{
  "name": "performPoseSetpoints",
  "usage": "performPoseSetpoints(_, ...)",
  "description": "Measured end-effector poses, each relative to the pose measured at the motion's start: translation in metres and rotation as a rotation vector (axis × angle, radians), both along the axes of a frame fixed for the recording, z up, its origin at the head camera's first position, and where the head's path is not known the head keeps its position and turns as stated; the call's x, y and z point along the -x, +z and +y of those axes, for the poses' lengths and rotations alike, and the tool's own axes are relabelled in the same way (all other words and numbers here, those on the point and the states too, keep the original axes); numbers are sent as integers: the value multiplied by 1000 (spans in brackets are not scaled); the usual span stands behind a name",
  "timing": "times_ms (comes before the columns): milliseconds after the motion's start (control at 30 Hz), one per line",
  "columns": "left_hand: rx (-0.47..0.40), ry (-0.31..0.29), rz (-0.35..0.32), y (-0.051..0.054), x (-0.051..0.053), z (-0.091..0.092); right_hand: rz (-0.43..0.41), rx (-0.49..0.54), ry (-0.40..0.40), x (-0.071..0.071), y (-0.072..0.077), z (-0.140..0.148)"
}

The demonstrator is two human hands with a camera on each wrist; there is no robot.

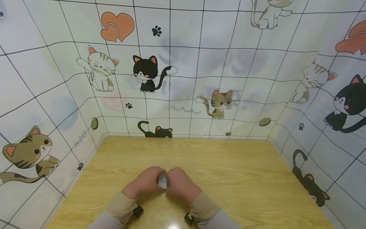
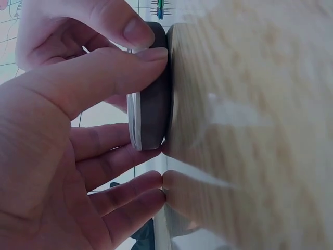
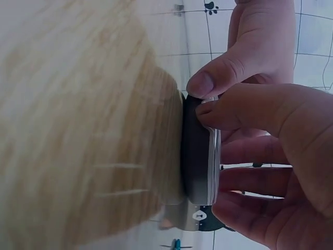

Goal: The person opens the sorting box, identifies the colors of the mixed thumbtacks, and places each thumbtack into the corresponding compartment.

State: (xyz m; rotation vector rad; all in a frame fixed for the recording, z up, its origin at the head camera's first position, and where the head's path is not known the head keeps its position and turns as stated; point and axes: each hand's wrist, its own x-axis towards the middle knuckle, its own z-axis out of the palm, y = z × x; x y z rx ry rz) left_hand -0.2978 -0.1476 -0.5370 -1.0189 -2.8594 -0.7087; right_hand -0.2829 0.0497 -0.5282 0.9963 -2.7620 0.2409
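A small, flat, dark grey case (image 1: 162, 182) (image 2: 154, 117) (image 3: 196, 161) with a clear or silvery upper layer lies between both hands, low at the tabletop. From its left side the left hand (image 1: 147, 182) (image 2: 57, 120) holds it, thumb on the near edge and fingers at the far side. The right hand (image 1: 180, 184) (image 3: 296, 135) grips the opposite side in much the same way. Both thumbs sit close together on the near edge. What exactly the case is cannot be told, and the hands cover part of it in the head view.
The wooden table (image 1: 228, 171) has a glossy surface that mirrors the case and hands. Sheets printed with cats and grid lines form a back wall (image 1: 183, 82) and side walls around it. Dark wrist devices (image 1: 138, 211) hang below both sleeves.
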Motion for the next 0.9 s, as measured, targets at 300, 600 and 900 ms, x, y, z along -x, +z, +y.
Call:
performPoseSetpoints(300,-8,5,-4,-1,-2,-3,55,-85,17,-12,8,-12)
performPoseSetpoints(600,-6,17,-5,-2,-1,-5,39,-128,-4,-16,11,-18)
performPoseSetpoints(900,-63,-18,-8,-3,5,-4,36,-132,13,-11,11,-15)
